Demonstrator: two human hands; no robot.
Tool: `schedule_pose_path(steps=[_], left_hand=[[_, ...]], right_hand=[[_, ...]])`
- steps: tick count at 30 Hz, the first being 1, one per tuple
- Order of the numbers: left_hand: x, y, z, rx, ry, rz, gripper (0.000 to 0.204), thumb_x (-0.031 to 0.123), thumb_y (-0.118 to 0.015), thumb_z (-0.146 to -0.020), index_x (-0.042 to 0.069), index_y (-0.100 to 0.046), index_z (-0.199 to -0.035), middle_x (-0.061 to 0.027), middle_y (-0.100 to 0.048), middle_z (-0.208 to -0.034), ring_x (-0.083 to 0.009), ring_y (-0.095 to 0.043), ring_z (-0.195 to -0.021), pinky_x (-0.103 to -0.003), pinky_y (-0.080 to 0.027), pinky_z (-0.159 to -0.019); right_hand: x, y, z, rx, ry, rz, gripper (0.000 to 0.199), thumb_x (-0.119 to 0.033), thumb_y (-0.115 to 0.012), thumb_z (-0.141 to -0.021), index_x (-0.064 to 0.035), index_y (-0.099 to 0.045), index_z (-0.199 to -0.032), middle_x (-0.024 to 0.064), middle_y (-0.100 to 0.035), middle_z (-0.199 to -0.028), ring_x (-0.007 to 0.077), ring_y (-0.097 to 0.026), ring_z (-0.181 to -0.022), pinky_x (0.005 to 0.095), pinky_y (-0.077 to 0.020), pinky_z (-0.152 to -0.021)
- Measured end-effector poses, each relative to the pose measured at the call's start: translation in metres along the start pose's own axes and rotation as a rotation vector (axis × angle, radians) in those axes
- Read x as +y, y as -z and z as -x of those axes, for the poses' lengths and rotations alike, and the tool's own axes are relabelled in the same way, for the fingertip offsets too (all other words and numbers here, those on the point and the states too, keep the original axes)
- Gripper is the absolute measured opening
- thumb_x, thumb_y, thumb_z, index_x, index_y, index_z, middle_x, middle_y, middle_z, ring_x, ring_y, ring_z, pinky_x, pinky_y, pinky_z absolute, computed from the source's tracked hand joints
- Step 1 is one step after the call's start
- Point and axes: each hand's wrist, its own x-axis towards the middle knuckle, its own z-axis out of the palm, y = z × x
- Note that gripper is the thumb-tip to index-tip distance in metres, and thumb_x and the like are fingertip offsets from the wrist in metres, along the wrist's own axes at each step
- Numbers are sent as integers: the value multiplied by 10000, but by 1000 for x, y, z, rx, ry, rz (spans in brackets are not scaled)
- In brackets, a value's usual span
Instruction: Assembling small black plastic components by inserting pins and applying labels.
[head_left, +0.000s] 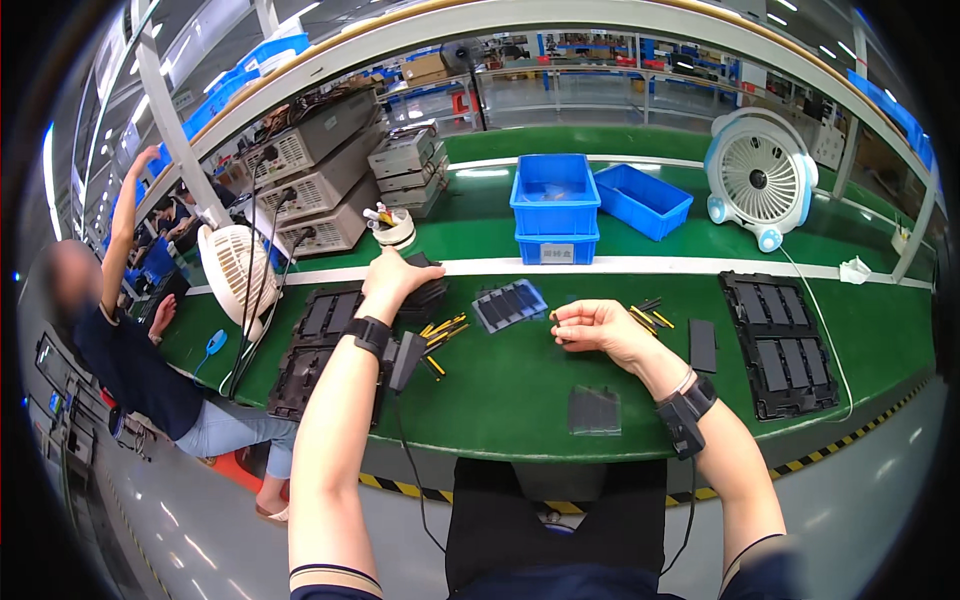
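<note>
My left hand (396, 280) reaches over a stack of black flat pieces (424, 303), its thumb along the top and its other fingers partly hidden. In front of me my right hand (600, 332) is pinched closed; a tiny dark bit shows at the fingertips, too small to name. Just left of it lie several dark rectangular pieces on a bluish clear sheet (509, 304). Black-and-yellow strips lie in two loose bunches, one left bunch (440, 332) below the stack and one right bunch (652, 316) beside my right hand. A clear square film sheet (595, 411) is near the front edge.
Black trays, a left tray (297, 372) and a right tray (780, 345), flank the green table (480, 400). A single black plate (703, 346) lies at right. Behind stand blue bins (556, 196), a pen cup (396, 232) and two fans. A co-worker (140, 350) sits at left.
</note>
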Motion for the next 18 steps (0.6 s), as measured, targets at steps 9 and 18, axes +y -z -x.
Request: schedule_pose_path(steps=[9,18], left_hand=[[-27,-4,-11,-110,248,612,779,204,-836,-626,29,-431,-1268,-88,-598,-965,-192,-608,-811,-343,-511,-665],[-44,16,27,7,65,878,262,215,-670,-829,97,-556,-1034,6,-604,-899,-92,-598,-746,-216,-482,-564]], right_hand=[[-8,7,5,-34,-11,-52,192,-158,-679,-831,-81,-604,-990,34,-660,-919,124,-644,-810,260,-534,-709],[1,7,7,-44,45,94,114,-180,-640,-858,-80,-628,-912,-6,-624,-906,87,-595,-853,238,-494,-730]])
